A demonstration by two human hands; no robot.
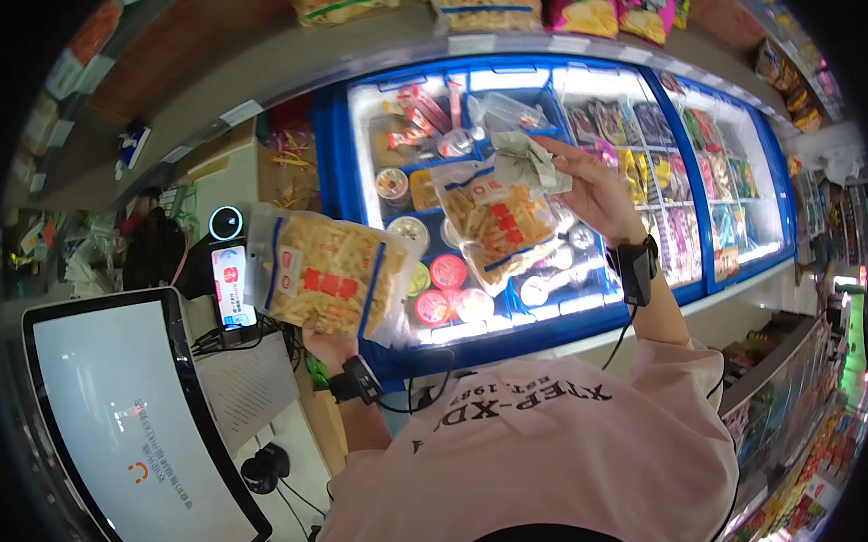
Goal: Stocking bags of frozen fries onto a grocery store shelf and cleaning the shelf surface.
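My left hand (329, 345) grips the lower edge of a clear plastic bag of pale stick-shaped snacks (326, 274), with red print and blue stripes. In my right hand (595, 187) is a crumpled grey-white cloth or paper wipe (529, 162), pinched by the fingers. Just below the wipe, a second snack bag (500, 219) of the same kind lies on the glass top of a blue chest freezer (546, 332). The wipe overlaps that bag's upper corner; whether they touch, I cannot tell. Dark devices with cables are strapped to both wrists.
Under the glass are ice-cream tubs (448, 271) and wrapped ices (670, 179). A shelf (413, 44) with snack bags runs above the freezer. To the left stand a large screen (113, 417), a payment terminal (233, 285) and a paper sheet (247, 390). Stocked shelves (780, 419) line the right.
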